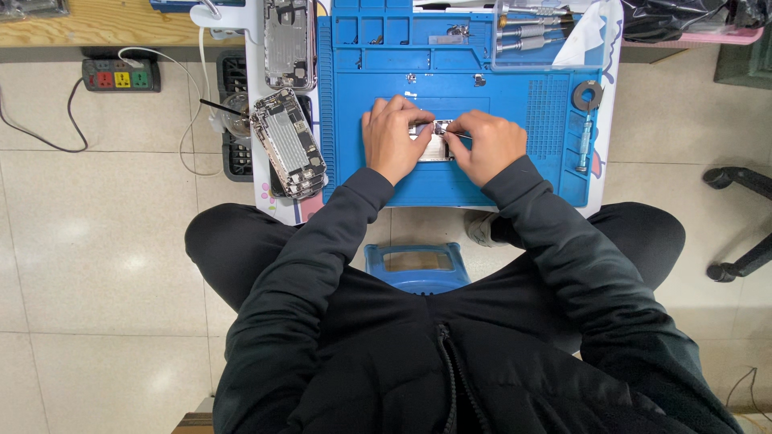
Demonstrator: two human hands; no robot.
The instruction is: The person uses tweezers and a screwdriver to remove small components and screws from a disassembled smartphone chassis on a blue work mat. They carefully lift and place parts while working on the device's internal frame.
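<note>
At the upper left of the frame a power strip [121, 75] lies on the floor. Next to it, a stack of opened phone shells [289, 142] sits on the table's left edge. In the upper middle, on the blue work mat [515, 120], the left hand [392, 137] presses down on a small silver phone part [434, 147]. Its fingers are curled on it. The right hand [492, 145] touches the same part, its grip pinching a thin tool [455, 134]. Farther right lies a dark ring [588, 95].

Two hands [392, 135], three phone housings [288, 141]
</note>
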